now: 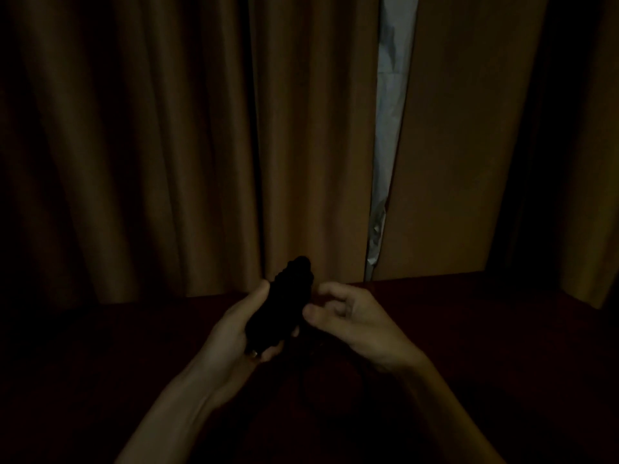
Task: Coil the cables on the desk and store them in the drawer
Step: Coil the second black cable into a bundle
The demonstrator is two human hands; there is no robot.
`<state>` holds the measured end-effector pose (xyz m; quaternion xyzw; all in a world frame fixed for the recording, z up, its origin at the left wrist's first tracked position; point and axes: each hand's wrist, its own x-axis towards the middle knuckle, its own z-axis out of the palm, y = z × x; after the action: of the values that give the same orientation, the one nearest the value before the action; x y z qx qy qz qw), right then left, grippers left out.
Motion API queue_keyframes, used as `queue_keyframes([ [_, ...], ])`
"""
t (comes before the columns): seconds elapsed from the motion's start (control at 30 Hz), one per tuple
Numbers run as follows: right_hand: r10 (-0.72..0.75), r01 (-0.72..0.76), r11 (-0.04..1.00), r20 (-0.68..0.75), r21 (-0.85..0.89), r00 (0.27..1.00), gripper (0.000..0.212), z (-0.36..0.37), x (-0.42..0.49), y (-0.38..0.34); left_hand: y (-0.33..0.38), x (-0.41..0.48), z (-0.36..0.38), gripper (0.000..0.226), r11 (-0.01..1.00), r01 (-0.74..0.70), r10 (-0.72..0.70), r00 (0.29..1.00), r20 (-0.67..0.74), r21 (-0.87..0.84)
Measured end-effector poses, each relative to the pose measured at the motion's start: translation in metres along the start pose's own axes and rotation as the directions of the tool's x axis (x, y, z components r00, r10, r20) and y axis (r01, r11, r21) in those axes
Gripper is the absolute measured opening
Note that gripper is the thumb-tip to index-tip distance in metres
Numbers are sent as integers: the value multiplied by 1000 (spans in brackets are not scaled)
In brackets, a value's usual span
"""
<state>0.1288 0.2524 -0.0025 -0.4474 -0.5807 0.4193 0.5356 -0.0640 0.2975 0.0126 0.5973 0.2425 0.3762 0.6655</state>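
Dimly lit, a dark desk (pixel 485 329) runs to its far edge right under brown curtains (pixel 150 145), which hang close behind and wall off that side. A narrow pale gap (pixel 385 128) splits them right of centre. Above the desk's middle, the left hand (pixel 241 329) grips a black cable bundle (pixel 288 303), held upright. The right hand (pixel 348 319) sits just beside it with its fingers curled; whether it pinches a strand cannot be told. Desk surface to either side is lost in shadow.
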Motion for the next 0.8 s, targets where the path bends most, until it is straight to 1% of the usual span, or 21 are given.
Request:
queue_keyframes([
  [0.07,0,-9,995,90,95,996,51,-1,-2,1,2,-1,0,52,999,42,-42,996,84,5],
  [0.13,-59,40,991,156,126,986,48,6,-4,-2,4,-3,-1,52,995,93,-88,981,173,-25],
  [0.17,-94,74,989,152,128,984,45,12,-4,-4,4,-2,-3,53,991,123,-111,975,191,-48],
  [0.2,-120,104,986,124,133,985,42,17,-4,-4,4,-2,-3,53,988,147,-135,975,174,-55],
  [0.23,-131,119,983,80,139,988,39,22,-2,-3,4,-1,-3,54,987,157,-154,981,117,-22],
  [0.27,-129,123,983,38,135,991,37,25,0,-1,3,1,-4,58,988,139,-142,989,32,69],
  [0.33,-113,117,989,-41,92,993,39,30,3,4,-1,4,-4,66,946,83,-36,988,-152,312],
  [0.37,-100,105,992,-85,62,991,41,31,4,6,-3,4,-4,64,920,49,42,974,-223,389],
  [0.4,-87,92,995,-132,31,987,44,32,5,6,-4,3,-3,55,903,2,116,962,-247,430],
  [0.43,-76,78,997,-182,6,980,47,32,5,5,-5,1,-3,44,885,-59,184,956,-230,461],
  [0.47,-69,67,998,-238,-17,969,51,31,5,3,-5,0,-2,33,857,-130,244,955,-171,498],
  [0.5,-68,60,998,-293,-38,954,54,30,5,2,-4,-3,2,26,825,-195,276,958,-77,531],
  [0.53,-77,59,996,-342,-61,937,57,28,5,1,-4,-4,4,31,787,-242,283,959,17,567],
  [0.57,-89,64,995,-385,-79,919,61,27,5,-1,-6,-6,6,43,737,-282,299,951,78,614],
  [0.6,-97,66,994,-406,-91,909,66,25,5,-2,-9,-6,7,51,675,-315,333,937,105,668],
  [0.67,-86,59,995,-395,-79,915,70,24,4,-3,-15,-2,6,54,551,-359,407,904,134,753],
  [0.7,-82,61,996,-369,-69,926,67,25,4,-4,-17,-2,6,53,522,-362,425,896,133,773],
  [0.77,-88,73,995,-296,-62,951,54,26,4,-7,-17,-1,4,52,522,-350,453,886,94,778],
  [0.8,-98,86,995,-253,-60,962,47,25,3,-9,-17,0,3,49,549,-340,463,884,60,763],
])
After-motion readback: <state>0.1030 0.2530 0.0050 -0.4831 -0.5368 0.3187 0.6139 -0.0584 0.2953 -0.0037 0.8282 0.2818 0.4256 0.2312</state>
